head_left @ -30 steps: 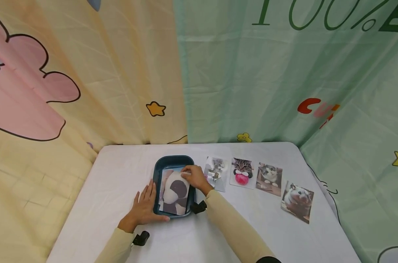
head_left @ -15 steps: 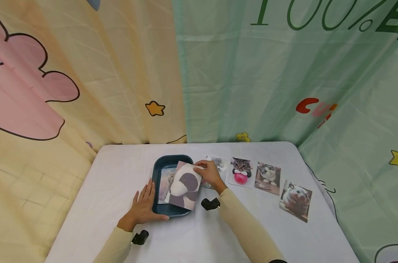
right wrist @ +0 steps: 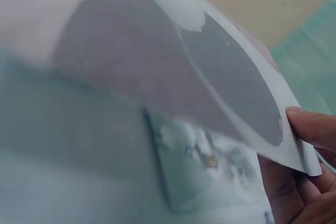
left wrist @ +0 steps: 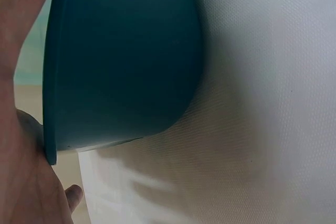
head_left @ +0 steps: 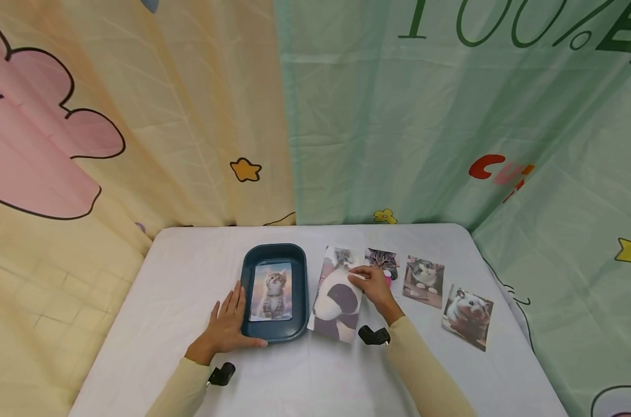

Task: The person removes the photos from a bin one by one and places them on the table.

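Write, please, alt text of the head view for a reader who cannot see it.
A person's right hand pinches a white-and-grey picture just right of a dark blue tray, in which a kitten picture lies. The left hand touches the tray's left side. Farther right, animal pictures lie on the white table.

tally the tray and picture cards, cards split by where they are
Dark teal rectangular tray: 1
Rectangular kitten card in the tray: 1
Grey-and-white printed card in the right hand: 1
Rectangular printed cards on the white cloth: 4
Total visible: 7
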### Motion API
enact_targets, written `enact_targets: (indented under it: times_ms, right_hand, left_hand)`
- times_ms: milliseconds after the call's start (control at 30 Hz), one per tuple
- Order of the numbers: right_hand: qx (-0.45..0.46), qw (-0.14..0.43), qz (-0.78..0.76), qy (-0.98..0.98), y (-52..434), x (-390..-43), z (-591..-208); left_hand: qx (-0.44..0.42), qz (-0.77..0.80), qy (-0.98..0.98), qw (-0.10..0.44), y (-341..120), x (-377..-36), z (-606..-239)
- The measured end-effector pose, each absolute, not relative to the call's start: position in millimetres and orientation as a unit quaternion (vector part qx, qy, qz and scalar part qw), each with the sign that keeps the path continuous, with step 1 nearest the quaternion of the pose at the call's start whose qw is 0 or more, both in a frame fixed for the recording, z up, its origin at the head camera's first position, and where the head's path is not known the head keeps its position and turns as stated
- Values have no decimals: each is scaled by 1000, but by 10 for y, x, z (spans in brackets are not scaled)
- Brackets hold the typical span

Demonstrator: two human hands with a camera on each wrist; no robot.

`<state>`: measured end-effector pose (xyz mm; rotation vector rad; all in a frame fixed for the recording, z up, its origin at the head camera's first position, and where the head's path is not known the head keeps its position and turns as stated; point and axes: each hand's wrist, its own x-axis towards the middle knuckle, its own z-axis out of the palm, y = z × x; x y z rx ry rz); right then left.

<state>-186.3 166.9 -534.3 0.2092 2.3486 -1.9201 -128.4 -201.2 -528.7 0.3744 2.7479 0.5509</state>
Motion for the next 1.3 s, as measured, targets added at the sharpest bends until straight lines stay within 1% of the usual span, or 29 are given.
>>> enact_targets:
  times_ms: [233,433,600,1033,1300]
  right_hand:
    - [67,54,-616,783,1716,-1676,-5569]
    - [33,48,-595,802,1607,-1591,-5742]
    - [4,31,-559,829,1527,-1560,-5842]
    - [-16,-2,-475,880,1466,-1506,-5812]
    - [-20,-39,-506,861,1534,-1522,-5663]
  left_hand:
    - [129,194,960,153,-2016,-1286,-5281]
    - [132,193,961,149,-2015,-1285,-5293]
    - [132,195,960,150,-2009,-1282,-5288]
    - [133,194,960,151,-2021,-1298,-5325]
    - [135,193,960,149,-2014,-1293,-5324]
